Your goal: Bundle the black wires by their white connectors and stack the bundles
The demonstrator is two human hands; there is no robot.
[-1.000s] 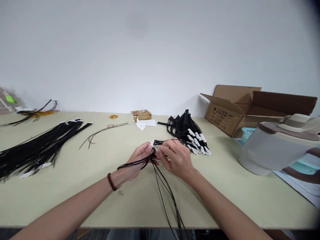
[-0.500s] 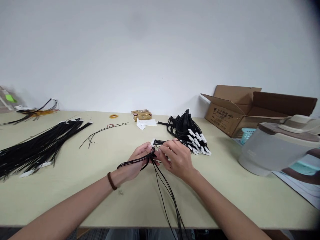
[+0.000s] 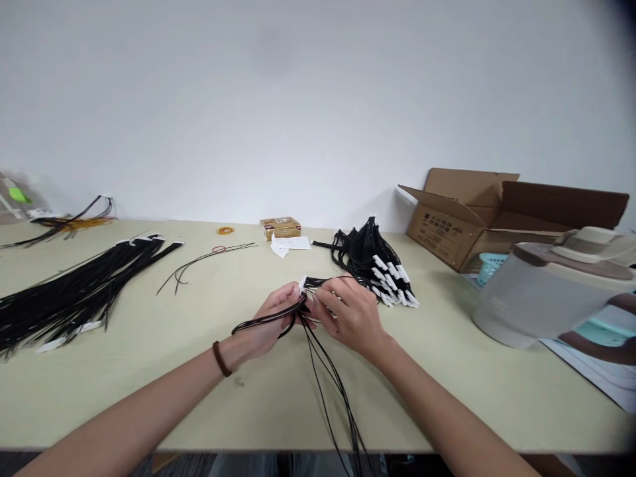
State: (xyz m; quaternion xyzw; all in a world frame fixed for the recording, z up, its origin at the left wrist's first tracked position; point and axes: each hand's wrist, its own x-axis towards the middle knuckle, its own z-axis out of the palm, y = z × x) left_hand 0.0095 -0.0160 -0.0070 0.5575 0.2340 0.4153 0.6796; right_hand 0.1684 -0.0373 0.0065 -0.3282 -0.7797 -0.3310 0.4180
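A black wire harness (image 3: 342, 384) with a white connector (image 3: 303, 283) is held between my two hands above the table. My left hand (image 3: 271, 318) is closed on it near the connector, and a loop of its wires lies over the wrist. Against it, my right hand (image 3: 350, 311) pinches the black wires close to the connector; its fingertips partly hide what they grip. Loose wire ends hang down past the table's front edge. Just beyond my right hand lies a pile of folded black harnesses (image 3: 368, 248) with white connectors.
Unfolded black harnesses (image 3: 84, 285) spread across the left. Thin loose wires (image 3: 199, 262), yellow rings (image 3: 225, 230), a small gold box (image 3: 281, 228) and white paper (image 3: 293, 244) lie farther back. An open cardboard box (image 3: 447, 232) and a large translucent jug (image 3: 536, 298) stand at right.
The hands and the harness keep almost the same pose. Only a very slight shift of the whole view shows.
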